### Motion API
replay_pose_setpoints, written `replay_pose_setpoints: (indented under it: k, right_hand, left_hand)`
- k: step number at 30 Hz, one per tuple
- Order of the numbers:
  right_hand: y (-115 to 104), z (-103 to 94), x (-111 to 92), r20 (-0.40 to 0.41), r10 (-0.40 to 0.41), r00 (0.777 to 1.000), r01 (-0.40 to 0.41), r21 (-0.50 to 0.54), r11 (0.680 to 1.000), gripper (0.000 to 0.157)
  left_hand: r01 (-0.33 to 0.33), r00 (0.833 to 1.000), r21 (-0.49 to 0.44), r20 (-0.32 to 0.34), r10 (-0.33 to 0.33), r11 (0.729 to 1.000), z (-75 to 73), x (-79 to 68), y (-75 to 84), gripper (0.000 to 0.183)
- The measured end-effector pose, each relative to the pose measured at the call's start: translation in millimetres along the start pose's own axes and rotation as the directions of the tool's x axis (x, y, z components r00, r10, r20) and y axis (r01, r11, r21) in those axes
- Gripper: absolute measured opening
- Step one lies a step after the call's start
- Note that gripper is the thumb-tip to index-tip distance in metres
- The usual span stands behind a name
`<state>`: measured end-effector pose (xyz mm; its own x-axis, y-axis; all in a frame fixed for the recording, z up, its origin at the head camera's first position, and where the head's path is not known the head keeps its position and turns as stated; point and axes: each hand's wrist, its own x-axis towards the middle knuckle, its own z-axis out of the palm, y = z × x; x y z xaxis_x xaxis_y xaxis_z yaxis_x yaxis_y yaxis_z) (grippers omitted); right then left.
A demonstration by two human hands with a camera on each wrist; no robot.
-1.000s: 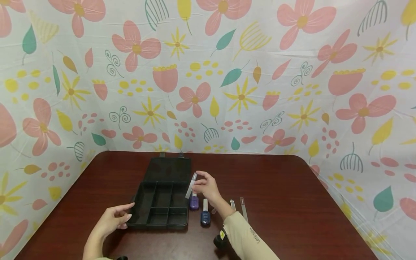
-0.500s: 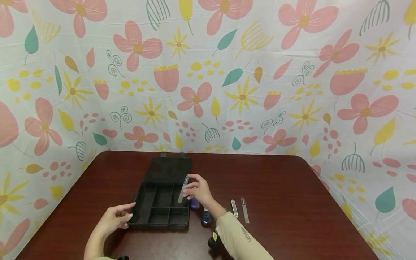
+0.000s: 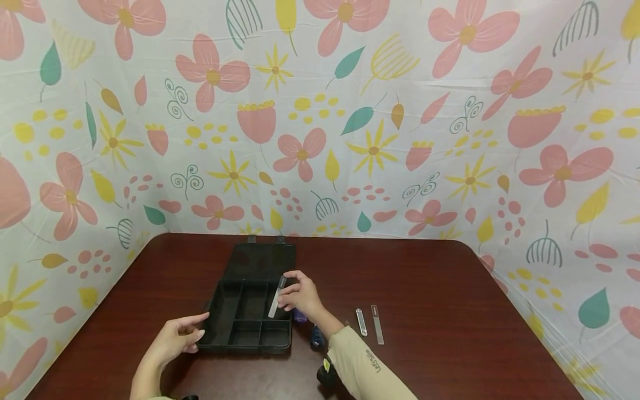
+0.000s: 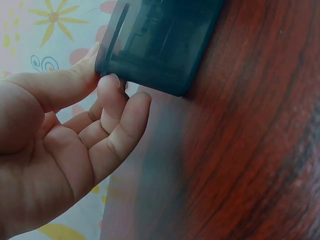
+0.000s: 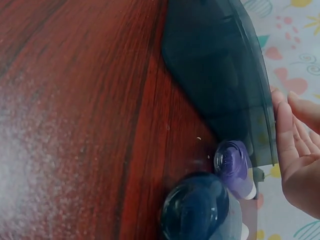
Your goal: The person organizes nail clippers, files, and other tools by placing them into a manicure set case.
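A black compartment box (image 3: 260,349) stands on the table with its lid (image 3: 260,260) laid back. My left hand (image 3: 170,340) holds the box's left front corner; in the left wrist view, the left fingertips (image 4: 111,85) lie right at its edge. My right hand (image 3: 303,297) pinches a clear nail file (image 3: 274,303), tilted above the right-hand compartments. In the right wrist view, the right hand (image 5: 305,160) is beside the box wall and the file is hidden. Partly behind the right arm are a purple nail polish bottle (image 5: 232,165) and a dark blue one (image 5: 195,210).
A nail clipper (image 3: 361,322) and another nail file (image 3: 377,325) lie on the table (image 3: 450,333) to the right. A round black object with a yellow mark (image 3: 327,373) shows at my right sleeve. A flowered cloth (image 3: 320,116) hangs behind the table.
My right hand has carried the nail file left and slightly down, from beside the box to over its right compartments. The left hand has stayed at the corner.
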<state>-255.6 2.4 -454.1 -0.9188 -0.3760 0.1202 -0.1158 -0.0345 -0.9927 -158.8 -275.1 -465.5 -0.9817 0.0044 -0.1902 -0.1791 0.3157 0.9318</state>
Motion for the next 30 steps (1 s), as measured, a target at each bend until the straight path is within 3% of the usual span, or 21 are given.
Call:
replay_pose_setpoints:
  k: [6, 12, 18, 25, 30]
  right_hand:
    - [8.9, -1.5, 1.4, -0.005, 0.05, 0.999, -0.051, -0.099, 0.994, 0.045]
    - [14.7, -3.4, 1.5, -0.018, 0.041, 0.999, -0.044, -0.186, 0.982, 0.04]
    - [17.4, -3.8, 1.8, -0.02, 0.02, 1.0, -0.025, -0.245, 0.969, 0.039]
    - [21.4, -2.9, 4.4, 0.004, 0.013, 1.0, -0.01, -0.391, 0.92, 0.04]
    - [23.6, -2.0, 7.3, 0.014, 0.002, 1.0, 0.004, -0.441, 0.897, 0.039]
  left_hand:
    - [-0.016, 1.0, -0.01, 0.01, 0.016, 1.0, -0.4, -1.2, -0.4, 0.045]
    - [-0.07, 0.996, -0.037, 0.048, 0.071, 0.997, -2.7, -1.4, -4.0, 0.044]
    - [-0.032, 0.999, 0.0, 0.028, 0.032, 0.999, -0.6, -1.0, 0.8, 0.046]
    - [-0.031, 0.999, -0.003, 0.024, 0.031, 1.0, -0.4, -0.3, 0.3, 0.045]
    - [-0.035, 0.999, -0.004, 0.027, 0.035, 0.999, -0.8, -0.5, 0.2, 0.046]
